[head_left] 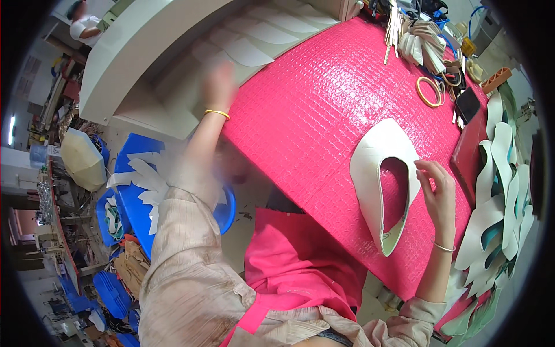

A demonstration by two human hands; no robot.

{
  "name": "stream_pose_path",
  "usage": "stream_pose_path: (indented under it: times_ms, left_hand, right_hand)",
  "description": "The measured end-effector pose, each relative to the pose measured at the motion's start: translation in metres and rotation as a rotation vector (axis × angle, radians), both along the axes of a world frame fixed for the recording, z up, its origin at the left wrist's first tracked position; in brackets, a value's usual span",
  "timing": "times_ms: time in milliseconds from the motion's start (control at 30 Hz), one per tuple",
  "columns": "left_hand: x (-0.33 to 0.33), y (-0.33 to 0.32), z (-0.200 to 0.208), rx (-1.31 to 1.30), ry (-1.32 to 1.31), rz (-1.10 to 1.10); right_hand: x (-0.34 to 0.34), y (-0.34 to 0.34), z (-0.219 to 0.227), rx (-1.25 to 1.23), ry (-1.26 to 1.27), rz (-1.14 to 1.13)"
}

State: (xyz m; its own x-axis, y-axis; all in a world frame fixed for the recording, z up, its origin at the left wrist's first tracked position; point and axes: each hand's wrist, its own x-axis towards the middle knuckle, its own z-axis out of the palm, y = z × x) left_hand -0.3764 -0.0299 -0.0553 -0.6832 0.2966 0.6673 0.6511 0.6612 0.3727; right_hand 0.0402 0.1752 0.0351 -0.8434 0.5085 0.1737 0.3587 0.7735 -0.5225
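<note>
A white shoe upper (370, 156) with a large oval opening lies on the pink textured table cover (312, 115). My right hand (437, 188) is beside its right edge, fingers apart and gently bent, with the fingertips at or very near the rim. Far to the left, my left hand (219, 84) reaches over the edge of a cream machine bed, smeared by motion. Flat white curved pieces (245, 51) lie in an overlapping row there, close to that hand. Whether its fingers hold one of them cannot be made out.
The cream machine housing (133, 52) curves along the far left. A tape roll (429, 92), a phone (467, 106) and bundled strips (422, 43) lie at the back right. White uppers (497, 214) are heaped at the right. Blue bins (133, 191) stand lower left; a person (85, 29) is beyond.
</note>
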Motion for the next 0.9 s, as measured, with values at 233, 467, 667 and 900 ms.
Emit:
stream_pose_path:
  times_ms: [233,467,667,900]
  left_hand:
    - [-0.009,-0.023,0.063,0.099,0.211,0.045]
    - [0.054,-0.051,0.148,0.043,-0.119,-0.284]
    - [0.104,-0.085,0.273,-0.219,-0.772,-0.686]
    - [0.139,-0.064,0.328,-0.342,-0.785,-0.847]
  right_hand:
    - [-0.026,-0.039,0.025,-0.061,0.018,0.186]
    - [-0.07,-0.07,0.03,-0.1,0.029,0.504]
    - [-0.137,-0.104,0.04,-0.32,0.403,0.625]
    - [-0.13,-0.133,0.055,-1.212,0.296,0.827]
